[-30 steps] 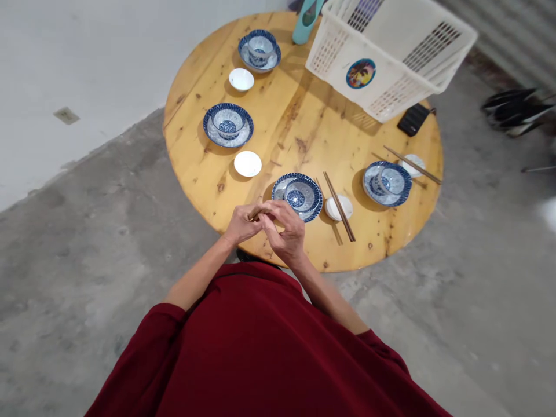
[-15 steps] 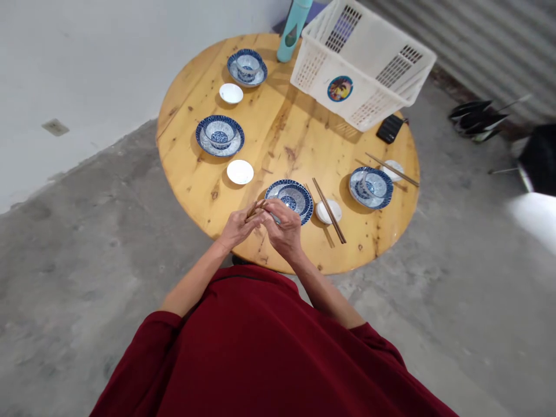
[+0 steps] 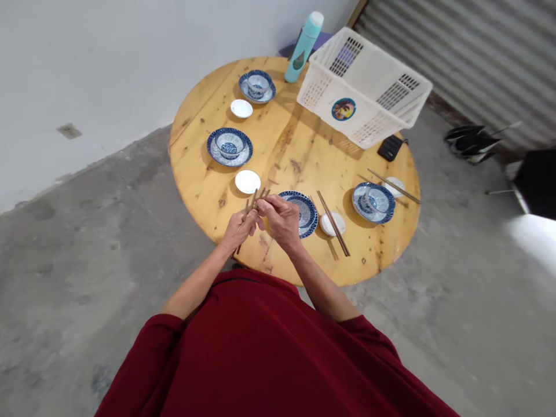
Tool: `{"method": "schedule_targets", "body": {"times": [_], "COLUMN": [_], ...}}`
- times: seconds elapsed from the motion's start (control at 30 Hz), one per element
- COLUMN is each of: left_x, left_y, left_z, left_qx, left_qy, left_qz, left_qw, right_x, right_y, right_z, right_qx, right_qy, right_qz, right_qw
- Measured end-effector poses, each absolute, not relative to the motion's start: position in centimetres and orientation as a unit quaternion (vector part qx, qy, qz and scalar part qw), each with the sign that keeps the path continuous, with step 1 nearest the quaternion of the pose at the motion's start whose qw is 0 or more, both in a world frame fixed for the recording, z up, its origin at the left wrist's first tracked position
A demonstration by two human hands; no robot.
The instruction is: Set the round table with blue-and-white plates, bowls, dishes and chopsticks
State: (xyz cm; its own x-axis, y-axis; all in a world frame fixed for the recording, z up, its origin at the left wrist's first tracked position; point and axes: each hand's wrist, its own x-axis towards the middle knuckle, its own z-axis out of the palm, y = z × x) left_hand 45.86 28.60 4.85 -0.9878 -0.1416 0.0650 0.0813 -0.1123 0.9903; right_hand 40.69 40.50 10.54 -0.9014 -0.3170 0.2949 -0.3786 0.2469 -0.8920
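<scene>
Several brown chopsticks (image 3: 255,198) stick out past my fingers, over the table's near edge. My left hand (image 3: 240,227) is closed around them. My right hand (image 3: 281,219) meets it from the other side, its fingertips pinching chopsticks too. Just beyond my right hand, and partly hidden by it, is a blue-patterned plate with a bowl (image 3: 306,215). A small white dish (image 3: 247,182) lies beyond my left hand. To the right, a pair of chopsticks (image 3: 333,223) rests across another small white dish (image 3: 338,225).
The round wooden table (image 3: 295,168) carries more blue-patterned settings at left (image 3: 230,147), back (image 3: 257,87) and right (image 3: 373,202). A white plastic basket (image 3: 360,104), a turquoise bottle (image 3: 304,46) and a black case (image 3: 390,148) stand toward the back. A wall rises at left.
The chopsticks between my hands now stand out more and look fanned apart. My right hand has shifted slightly on them. The view has tilted, so the table sits lower and further right.
</scene>
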Motion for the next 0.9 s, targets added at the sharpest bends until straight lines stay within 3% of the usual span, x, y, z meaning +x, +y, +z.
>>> {"method": "schedule_targets", "body": {"times": [0.23, 0.43, 0.6, 0.9], "left_x": [45.1, 44.7, 44.5, 49.2], "left_y": [27.6, 25.3, 23.0, 21.4], "left_z": [4.3, 5.9, 7.2, 6.2], "left_qx": [0.049, 0.060, 0.089, 0.069], "left_qy": [-0.603, -0.598, -0.615, -0.770], "left_qz": [-0.793, -0.781, -0.761, -0.627], "left_qw": [0.073, 0.168, 0.187, -0.093], "right_x": [40.8, 41.2, 39.8, 34.6], "right_y": [40.2, 41.3, 41.9, 41.5], "right_z": [11.7, 14.1, 14.0, 11.1], "right_qx": [0.226, 0.217, 0.165, 0.065], "right_qy": [-0.787, -0.796, -0.772, -0.678], "right_qz": [0.572, 0.557, 0.598, 0.732], "right_qw": [0.042, 0.097, 0.140, 0.029]}}
